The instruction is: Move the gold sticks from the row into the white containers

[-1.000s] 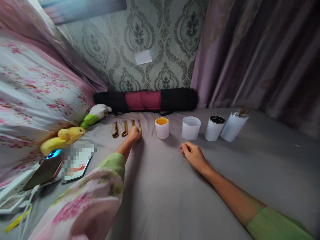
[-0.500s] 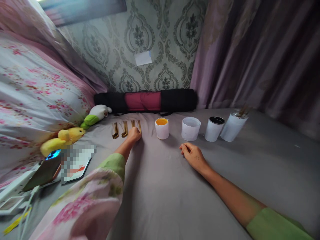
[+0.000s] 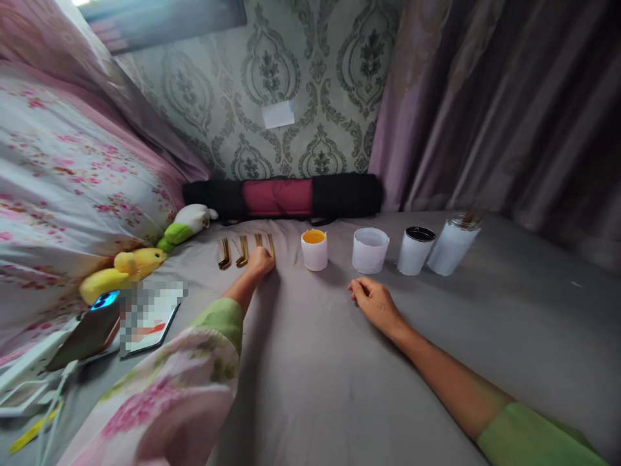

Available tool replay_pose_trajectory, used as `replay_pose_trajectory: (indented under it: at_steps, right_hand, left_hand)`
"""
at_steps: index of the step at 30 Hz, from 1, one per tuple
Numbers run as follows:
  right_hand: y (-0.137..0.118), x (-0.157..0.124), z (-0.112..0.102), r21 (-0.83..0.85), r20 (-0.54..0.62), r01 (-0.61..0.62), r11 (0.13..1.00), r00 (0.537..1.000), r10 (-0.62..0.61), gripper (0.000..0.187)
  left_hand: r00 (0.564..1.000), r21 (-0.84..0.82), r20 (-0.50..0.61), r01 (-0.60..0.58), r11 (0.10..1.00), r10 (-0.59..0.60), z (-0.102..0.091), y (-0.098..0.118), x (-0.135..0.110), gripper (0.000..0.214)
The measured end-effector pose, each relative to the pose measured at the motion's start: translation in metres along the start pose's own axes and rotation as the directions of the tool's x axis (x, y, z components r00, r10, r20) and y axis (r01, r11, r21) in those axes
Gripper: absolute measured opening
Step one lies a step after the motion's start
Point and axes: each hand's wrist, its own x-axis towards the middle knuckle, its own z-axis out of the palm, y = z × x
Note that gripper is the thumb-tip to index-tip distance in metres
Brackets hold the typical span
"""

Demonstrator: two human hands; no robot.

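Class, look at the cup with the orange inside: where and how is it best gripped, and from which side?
Grip the cup by its outer wall near mid-height, thumb on one side, fingers opposite, coming from the front, probably with the right hand. It stands upright with a rounded wall, no handle in view, and gaps to left and right for the fingers.

Black-and-red roll along patterned wall; yellow plush beside floral cloth.
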Motion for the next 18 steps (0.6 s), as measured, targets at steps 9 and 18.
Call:
replay_pose_trajectory:
  at_steps: [9, 18]
  right_hand:
    - [0.0006, 0.0001, 0.0005, -0.007, 0.004, 0.014, 1.0, 1.0, -0.014, 0.033]
    - [-0.0023, -0.0012, -0.0009, -0.017, 0.003, 0.022, 1.0, 1.0, -0.022, 0.032]
  left_hand:
    - [0.999, -0.041, -0.015, 0.037, 0.998, -0.038, -0.0027, 0.0004, -0.0031, 0.025]
    - [0.999, -0.146, -0.017, 0.033, 0.989, -0.035, -0.0022, -0.0025, -0.0012, 0.021]
